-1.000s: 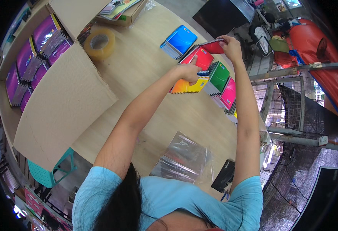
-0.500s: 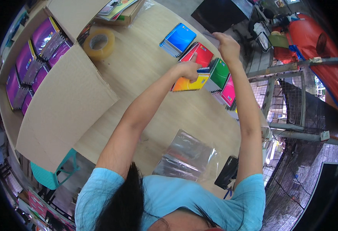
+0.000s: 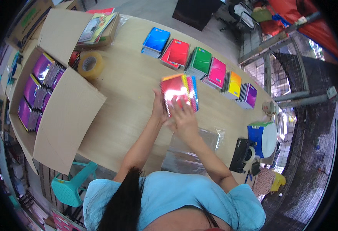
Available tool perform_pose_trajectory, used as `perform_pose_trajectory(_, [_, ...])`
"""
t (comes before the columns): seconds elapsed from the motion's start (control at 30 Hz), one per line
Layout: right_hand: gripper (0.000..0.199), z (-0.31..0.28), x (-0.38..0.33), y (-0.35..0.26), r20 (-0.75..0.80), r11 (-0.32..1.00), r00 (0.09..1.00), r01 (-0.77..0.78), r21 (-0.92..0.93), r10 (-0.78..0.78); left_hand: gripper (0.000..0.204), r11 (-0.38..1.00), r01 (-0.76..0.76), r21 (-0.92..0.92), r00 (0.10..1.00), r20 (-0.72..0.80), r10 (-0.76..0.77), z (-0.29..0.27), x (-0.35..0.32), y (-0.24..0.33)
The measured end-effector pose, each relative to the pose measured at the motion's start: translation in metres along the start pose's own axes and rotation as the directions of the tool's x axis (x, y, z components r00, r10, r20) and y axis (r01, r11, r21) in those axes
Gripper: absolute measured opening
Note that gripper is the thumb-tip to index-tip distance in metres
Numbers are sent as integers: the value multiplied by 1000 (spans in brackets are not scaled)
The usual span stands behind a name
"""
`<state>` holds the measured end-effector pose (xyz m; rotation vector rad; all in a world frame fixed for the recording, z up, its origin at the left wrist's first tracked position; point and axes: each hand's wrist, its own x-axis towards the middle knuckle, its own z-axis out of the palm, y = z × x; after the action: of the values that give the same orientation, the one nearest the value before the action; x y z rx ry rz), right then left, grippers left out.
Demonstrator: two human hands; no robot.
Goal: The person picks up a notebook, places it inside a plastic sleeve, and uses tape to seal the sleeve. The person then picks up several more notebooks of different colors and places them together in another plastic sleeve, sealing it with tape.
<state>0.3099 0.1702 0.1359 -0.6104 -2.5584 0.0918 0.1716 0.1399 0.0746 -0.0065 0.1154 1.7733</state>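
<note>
A small stack of spiral notebooks (image 3: 175,85) is held over the table, red cover on top and yellow and blue edges showing below. My left hand (image 3: 158,106) is closed on its left side, thumb up along the edge and the fingers partly hidden underneath. Across the lower part of the shiny red cover lies my right hand (image 3: 185,118), fingers spread and slightly blurred. Beyond the hands, piles of spiral notebooks run along the far edge: blue (image 3: 156,40), red (image 3: 178,52), green (image 3: 200,61), pink (image 3: 216,72), yellow (image 3: 233,83) and purple (image 3: 248,95).
An open cardboard box (image 3: 67,127) with purple notebooks (image 3: 29,90) stands at left, beside a tape roll (image 3: 90,66). Clear plastic sheets (image 3: 184,154) lie near my body. A black case (image 3: 239,156) and a blue-and-white container (image 3: 262,139) are at right; a teal stool (image 3: 71,188) stands lower left.
Both hands have come back from the far row toward my body. The notebooks in my left hand now have a red one on top instead of yellow. The view has shifted.
</note>
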Motion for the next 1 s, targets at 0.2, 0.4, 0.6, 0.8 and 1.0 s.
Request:
perform_pose_trajectory(0.2, [23,-1,39,75,-22,788,876,-422,448,482,51,980,140,139,951,-294,-94,-35,-37,-23])
perform_pose_trajectory(0.4, [45,77,85,206,-3,958,964,-266,-108,267,48,898,123,422,972,-233,-24,-17,-18,-19])
perform_pose_trajectory(0.6, [70,86,109,159,47,978,987,-142,-152,151,49,898,108,427,949,-313,35,-28,-25,-7])
perform_pose_trajectory(0.8, [74,139,158,130,189,991,975,-105,-85,119,52,906,96,411,952,-304,37,-31,-29,-14])
perform_pose_trajectory(1.0, [56,161,160,157,110,986,986,-115,-117,128,50,854,132,503,954,-298,28,-11,-26,-9])
